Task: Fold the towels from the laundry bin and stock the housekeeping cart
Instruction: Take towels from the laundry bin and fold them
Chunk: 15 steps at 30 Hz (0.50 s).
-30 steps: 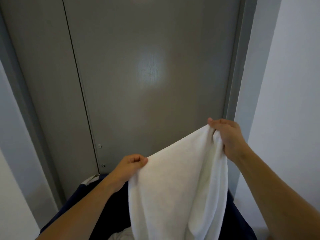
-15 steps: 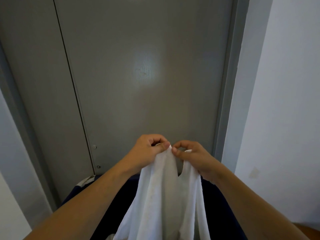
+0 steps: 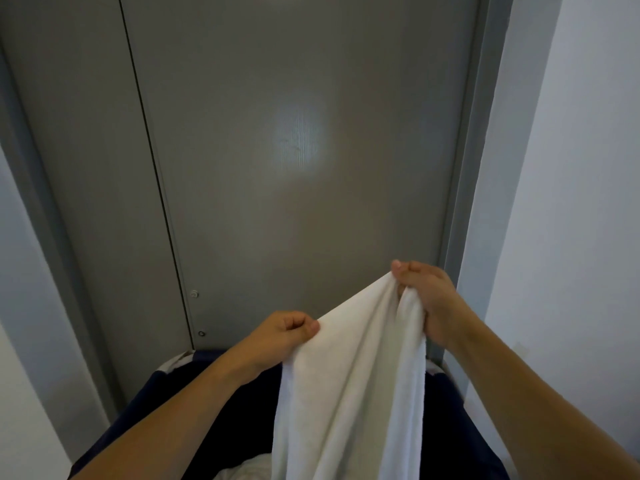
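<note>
One white towel is up in the air over the dark blue bin, with both hands on its top edge. The left hand pinches one corner, fingers curled in with the thumb on the cloth. The right hand sits higher and further from the bin, fist bunched round the other end, so the top edge slopes up toward it. The rest of the towel hangs straight down into the bin, bottom hem out of frame. There's a bit of pale cloth lying down inside the bin, can't tell how many pieces. The bin's far rim is right up against the grey door, with walls close to the bin on both sides, so there's open room only above it
</note>
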Tool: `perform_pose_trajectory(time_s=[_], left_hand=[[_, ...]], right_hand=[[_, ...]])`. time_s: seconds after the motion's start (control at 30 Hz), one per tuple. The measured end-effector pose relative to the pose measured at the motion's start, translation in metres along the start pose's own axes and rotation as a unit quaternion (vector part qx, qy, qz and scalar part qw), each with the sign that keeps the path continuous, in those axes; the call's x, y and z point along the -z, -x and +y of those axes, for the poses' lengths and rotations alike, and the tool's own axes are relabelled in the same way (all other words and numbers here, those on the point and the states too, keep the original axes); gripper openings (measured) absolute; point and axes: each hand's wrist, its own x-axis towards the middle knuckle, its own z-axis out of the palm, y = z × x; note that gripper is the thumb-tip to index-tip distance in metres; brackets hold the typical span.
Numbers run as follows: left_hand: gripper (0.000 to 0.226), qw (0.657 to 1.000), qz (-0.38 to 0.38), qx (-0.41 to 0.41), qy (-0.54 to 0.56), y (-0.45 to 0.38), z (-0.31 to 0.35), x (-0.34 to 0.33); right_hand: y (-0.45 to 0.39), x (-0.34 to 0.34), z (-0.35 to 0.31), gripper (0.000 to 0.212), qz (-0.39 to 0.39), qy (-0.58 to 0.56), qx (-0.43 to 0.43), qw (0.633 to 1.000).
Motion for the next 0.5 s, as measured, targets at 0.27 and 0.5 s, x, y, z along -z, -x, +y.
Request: perform_pose_trajectory(time_s=[0.27, 0.5], left_hand=[[0.034, 0.990, 0.083, -0.088, -0.074, -0.006, 0.035, 0.002], [0.025, 0.980, 0.046, -0.157, -0.113, -0.016, 0.071, -0.019]], right_hand=[[0.002, 0.000, 0.009, 0.011, -0.108, 0.247, 0.067, 0.961], [0.009, -0.018, 0.012, 0.021, -0.209, 0.211, 0.069, 0.952]])
